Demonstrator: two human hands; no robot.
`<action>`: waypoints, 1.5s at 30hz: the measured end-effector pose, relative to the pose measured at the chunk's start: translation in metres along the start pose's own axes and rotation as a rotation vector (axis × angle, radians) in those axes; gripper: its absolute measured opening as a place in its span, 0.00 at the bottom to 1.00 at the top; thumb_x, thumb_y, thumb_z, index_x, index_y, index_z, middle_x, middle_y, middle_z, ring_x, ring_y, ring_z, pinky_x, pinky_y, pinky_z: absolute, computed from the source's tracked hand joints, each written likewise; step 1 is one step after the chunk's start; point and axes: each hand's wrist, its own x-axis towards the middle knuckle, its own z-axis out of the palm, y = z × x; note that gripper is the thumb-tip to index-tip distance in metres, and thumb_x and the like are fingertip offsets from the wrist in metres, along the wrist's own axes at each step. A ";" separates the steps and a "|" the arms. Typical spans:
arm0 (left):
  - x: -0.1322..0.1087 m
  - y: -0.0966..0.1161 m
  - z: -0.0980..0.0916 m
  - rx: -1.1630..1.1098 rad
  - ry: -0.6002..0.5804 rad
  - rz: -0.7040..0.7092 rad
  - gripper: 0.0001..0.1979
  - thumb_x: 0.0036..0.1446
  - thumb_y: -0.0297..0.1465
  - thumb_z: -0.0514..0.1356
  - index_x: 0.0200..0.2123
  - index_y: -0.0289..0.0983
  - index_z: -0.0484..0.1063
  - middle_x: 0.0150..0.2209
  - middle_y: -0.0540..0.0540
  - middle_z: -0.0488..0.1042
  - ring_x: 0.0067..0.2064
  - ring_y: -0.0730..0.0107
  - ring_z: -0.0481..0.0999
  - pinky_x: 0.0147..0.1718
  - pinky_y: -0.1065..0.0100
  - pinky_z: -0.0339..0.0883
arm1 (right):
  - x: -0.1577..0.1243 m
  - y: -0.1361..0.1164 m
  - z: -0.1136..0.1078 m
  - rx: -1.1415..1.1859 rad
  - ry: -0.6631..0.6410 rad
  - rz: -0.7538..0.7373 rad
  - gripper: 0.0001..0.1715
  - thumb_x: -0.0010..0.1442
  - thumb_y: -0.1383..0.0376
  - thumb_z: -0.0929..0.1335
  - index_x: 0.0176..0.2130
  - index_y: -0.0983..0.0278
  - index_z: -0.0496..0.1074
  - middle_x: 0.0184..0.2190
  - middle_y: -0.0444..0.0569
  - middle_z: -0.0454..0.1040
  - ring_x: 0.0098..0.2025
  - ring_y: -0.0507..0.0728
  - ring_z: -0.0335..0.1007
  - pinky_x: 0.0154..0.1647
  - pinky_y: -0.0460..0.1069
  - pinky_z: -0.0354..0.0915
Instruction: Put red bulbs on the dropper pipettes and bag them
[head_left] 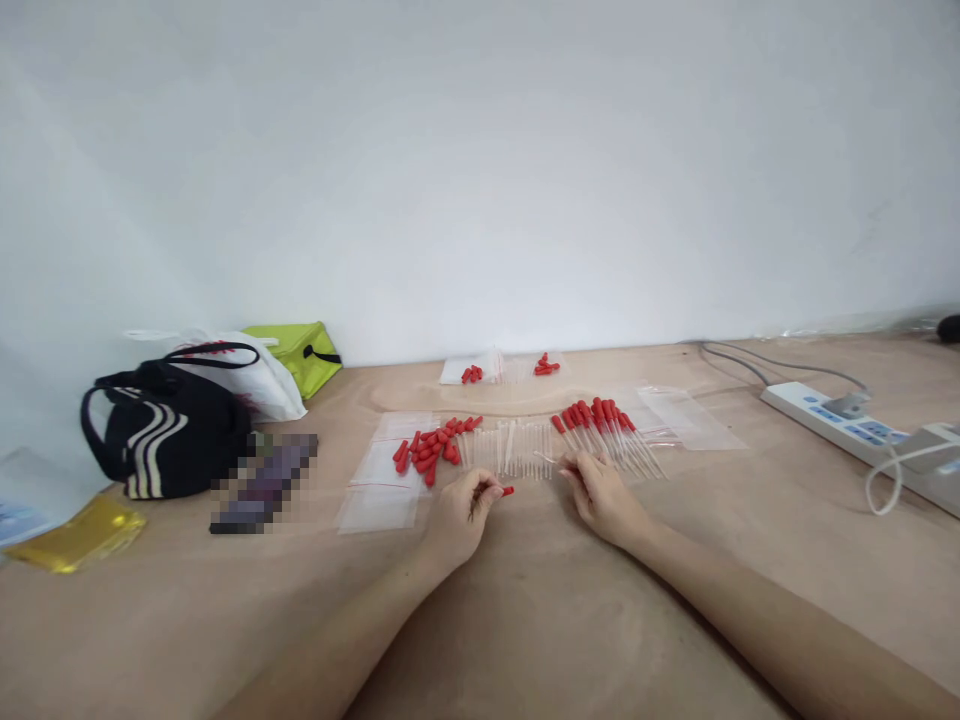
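My left hand (466, 505) rests on the wooden table (525, 620), fingers pinched on a small red rubber cap (508, 490). My right hand (600, 490) lies just right of it, fingers closed on a thin clear tube (550, 459) at the edge of a row of clear tubes (510, 447). A loose heap of red caps (431, 450) lies left of the tubes. Finished droppers with red caps (607, 428) lie fanned out just beyond my right hand.
Empty clear zip bags (386, 480) lie left of the caps, another bag (686, 415) to the right. Small bags with red caps (499, 368) sit near the wall. A black striped handbag (161, 430), white and green bags, a yellow packet (79, 535); a power strip (862, 430) at right.
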 end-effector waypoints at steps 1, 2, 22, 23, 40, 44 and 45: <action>-0.003 0.000 0.001 -0.009 0.005 0.008 0.07 0.57 0.29 0.50 0.30 0.35 0.65 0.24 0.50 0.68 0.26 0.72 0.68 0.26 0.71 0.61 | -0.001 -0.002 0.000 0.031 0.001 -0.020 0.12 0.61 0.68 0.54 0.39 0.66 0.62 0.34 0.52 0.71 0.33 0.55 0.64 0.34 0.50 0.55; -0.004 0.000 0.002 -0.018 0.018 0.030 0.06 0.57 0.29 0.50 0.31 0.35 0.65 0.26 0.49 0.69 0.27 0.71 0.69 0.27 0.71 0.62 | -0.002 -0.005 0.000 0.049 -0.001 -0.035 0.13 0.61 0.69 0.54 0.42 0.66 0.62 0.36 0.53 0.71 0.35 0.55 0.65 0.35 0.50 0.55; -0.003 -0.007 0.006 0.039 0.055 0.161 0.09 0.60 0.29 0.47 0.35 0.36 0.66 0.32 0.46 0.71 0.36 0.67 0.70 0.36 0.66 0.64 | 0.003 -0.029 -0.002 0.050 -0.097 -0.120 0.14 0.59 0.70 0.57 0.40 0.64 0.68 0.27 0.46 0.70 0.29 0.52 0.62 0.38 0.50 0.49; -0.003 -0.007 0.006 0.039 0.053 0.153 0.09 0.60 0.29 0.47 0.35 0.35 0.66 0.32 0.46 0.71 0.36 0.67 0.70 0.36 0.66 0.64 | 0.003 -0.029 -0.002 0.051 -0.100 -0.122 0.13 0.59 0.70 0.57 0.40 0.64 0.68 0.28 0.46 0.71 0.29 0.51 0.62 0.38 0.50 0.49; -0.006 -0.004 0.002 -0.011 -0.061 0.201 0.08 0.58 0.29 0.50 0.32 0.36 0.68 0.28 0.48 0.72 0.30 0.72 0.72 0.30 0.72 0.64 | 0.010 -0.018 -0.003 0.109 -0.238 -0.172 0.13 0.59 0.69 0.59 0.35 0.61 0.71 0.26 0.43 0.71 0.27 0.50 0.61 0.36 0.50 0.44; -0.006 -0.001 0.002 0.042 -0.102 0.198 0.09 0.58 0.30 0.50 0.31 0.35 0.68 0.29 0.47 0.72 0.31 0.71 0.71 0.30 0.71 0.64 | 0.011 -0.019 -0.005 0.020 -0.230 -0.211 0.13 0.59 0.68 0.58 0.33 0.62 0.71 0.25 0.43 0.70 0.26 0.49 0.60 0.35 0.50 0.43; -0.006 -0.001 0.002 0.058 -0.110 0.202 0.09 0.58 0.30 0.50 0.31 0.35 0.68 0.29 0.47 0.72 0.31 0.71 0.71 0.31 0.71 0.64 | 0.011 -0.020 -0.006 0.007 -0.232 -0.211 0.13 0.59 0.68 0.58 0.33 0.62 0.71 0.25 0.43 0.70 0.26 0.49 0.60 0.35 0.50 0.43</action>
